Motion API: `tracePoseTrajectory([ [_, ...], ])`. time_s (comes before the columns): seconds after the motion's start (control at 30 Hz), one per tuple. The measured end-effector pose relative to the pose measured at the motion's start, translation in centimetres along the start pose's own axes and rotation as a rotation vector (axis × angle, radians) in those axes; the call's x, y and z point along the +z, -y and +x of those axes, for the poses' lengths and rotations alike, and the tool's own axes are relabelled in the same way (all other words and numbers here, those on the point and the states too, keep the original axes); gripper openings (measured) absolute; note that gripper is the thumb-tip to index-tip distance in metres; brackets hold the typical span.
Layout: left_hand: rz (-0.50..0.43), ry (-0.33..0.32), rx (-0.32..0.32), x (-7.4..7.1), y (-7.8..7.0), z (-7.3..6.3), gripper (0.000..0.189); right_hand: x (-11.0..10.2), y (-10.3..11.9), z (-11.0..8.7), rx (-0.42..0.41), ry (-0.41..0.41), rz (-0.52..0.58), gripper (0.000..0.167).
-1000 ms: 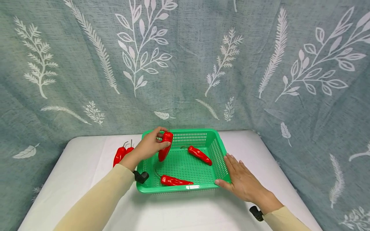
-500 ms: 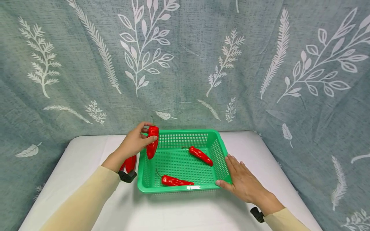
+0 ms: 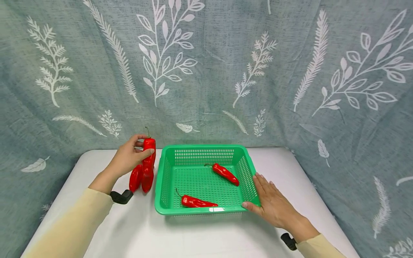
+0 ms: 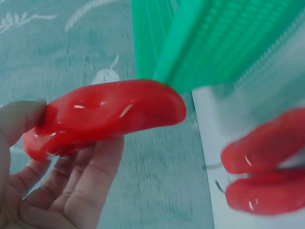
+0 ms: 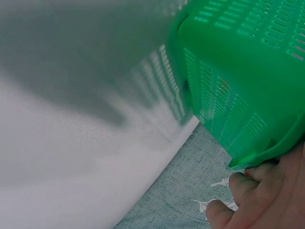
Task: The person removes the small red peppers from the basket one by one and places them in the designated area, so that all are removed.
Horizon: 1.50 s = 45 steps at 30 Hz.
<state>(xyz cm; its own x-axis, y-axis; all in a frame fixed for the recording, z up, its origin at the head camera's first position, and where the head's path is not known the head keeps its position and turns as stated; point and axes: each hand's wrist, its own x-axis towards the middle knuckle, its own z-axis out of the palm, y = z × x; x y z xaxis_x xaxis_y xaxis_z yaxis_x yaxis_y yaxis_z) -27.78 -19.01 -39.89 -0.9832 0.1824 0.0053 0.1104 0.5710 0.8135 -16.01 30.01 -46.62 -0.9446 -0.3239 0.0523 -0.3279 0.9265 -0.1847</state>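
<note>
Between thumb and fingers, my left hand (image 3: 129,156) pinches a red chili pepper (image 3: 149,145) near its stem end, tip hanging down. This pepper (image 4: 109,109) is raised above the table in the left wrist view, just left of the green basket (image 3: 206,147). Below it on the table lie two more red peppers, a left one (image 3: 136,178) and a right one (image 3: 147,183) partly covered in the head view. One pepper (image 3: 226,174) lies at the basket's right, another (image 3: 197,202) along its front. My right hand (image 3: 274,204) rests on the basket's right rim, fingers straight.
A white-covered table (image 3: 206,236) carries the basket and loose peppers. Behind it and along both sides hangs a grey-green cloth (image 3: 206,79) with white leaf prints. A black wrist strap piece (image 3: 122,197) sits by the left sleeve.
My left hand has carried its pepper from inside the basket leftward over the rim, to above the two peppers on the table. The right hand has stayed at the basket's right side.
</note>
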Motion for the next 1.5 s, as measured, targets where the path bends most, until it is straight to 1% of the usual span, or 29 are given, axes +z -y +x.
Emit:
tracePoseTrajectory([
  [0.1, 0.002, -0.002, -0.035, -0.8, 1.0, -0.3, 0.069, 0.1, 0.0, 0.0, 0.001, -0.001, 0.003, 0.103],
  [0.23, 0.005, -0.01, -0.076, -1.8, 2.7, -0.4, 0.07, 0.1, 0.0, 0.1, 0.002, -0.006, 0.007, 0.103],
  [0.37, 0.04, -0.027, -0.107, -2.6, 4.2, -0.6, 0.07, 0.1, 0.1, 0.1, 0.006, -0.006, 0.011, 0.103],
  [0.53, 0.081, -0.043, -0.14, -3.4, 5.5, -0.6, 0.071, 0.1, 0.2, 0.1, 0.015, -0.003, 0.015, 0.102],
  [0.8, 0.099, -0.063, -0.157, -4.0, 7.8, -0.5, 0.073, 0.1, 0.3, 0.2, 0.029, -0.002, 0.012, 0.103],
  [0.9, 0.108, -0.052, -0.157, -4.2, 8.6, -0.4, 0.073, 0.1, 0.4, 0.2, 0.031, 0.001, 0.015, 0.103],
  [1.03, 0.12, -0.024, -0.167, -4.4, 9.2, -0.2, 0.073, 0.1, 0.6, 0.3, 0.034, 0.001, 0.013, 0.103],
  [1.17, 0.102, -0.025, -0.185, -4.4, 9.8, 0.0, 0.074, 0.1, 0.6, 0.4, 0.034, -0.004, 0.007, 0.103],
  [1.33, 0.06, -0.043, -0.211, -4.6, 11.1, 0.5, 0.076, 0.1, 0.7, 0.5, 0.036, -0.003, 0.007, 0.102],
  [1.5, 0.054, -0.023, -0.242, -4.8, 12.1, 1.0, 0.076, 0.2, 0.7, 0.7, 0.035, -0.009, 0.007, 0.102],
])
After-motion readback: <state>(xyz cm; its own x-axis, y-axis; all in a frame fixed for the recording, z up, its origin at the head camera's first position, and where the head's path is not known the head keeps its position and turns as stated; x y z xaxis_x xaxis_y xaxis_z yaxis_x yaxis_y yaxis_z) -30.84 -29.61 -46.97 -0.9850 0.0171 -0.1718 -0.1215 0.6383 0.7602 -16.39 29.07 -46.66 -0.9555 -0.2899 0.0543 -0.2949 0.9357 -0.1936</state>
